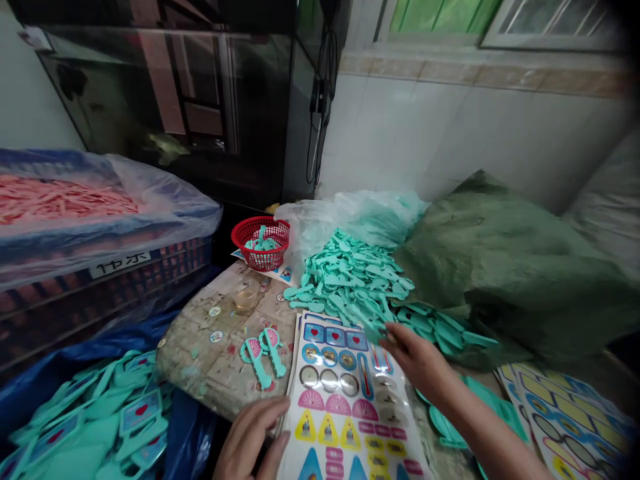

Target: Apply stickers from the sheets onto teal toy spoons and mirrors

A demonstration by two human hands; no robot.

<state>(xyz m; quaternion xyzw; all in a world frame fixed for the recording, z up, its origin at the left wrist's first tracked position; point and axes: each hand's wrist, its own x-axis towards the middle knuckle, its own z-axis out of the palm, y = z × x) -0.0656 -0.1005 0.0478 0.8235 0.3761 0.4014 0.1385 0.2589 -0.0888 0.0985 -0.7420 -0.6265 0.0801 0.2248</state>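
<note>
Sticker sheet (350, 407) lies at bottom center of the frame, my left hand (250, 443) resting with loose, open fingers at its lower left edge while my right hand (417, 363) pinches a teal plastic piece (373, 321) over its upper right, beside the teal heap (350, 280) and stained board (215, 353).

Stack of sticker sheets (345, 407) sits on a worn board (210, 353), two plastic cutouts (263, 357) left of it. Pile of plastic cutouts (350, 280) behind the stack, small basket (260, 243) behind the board, sack (505, 267) to the right. Crate (100, 293) far left, bag of cutouts (85, 427) in front of it, more sheets (565, 420) far right.
</note>
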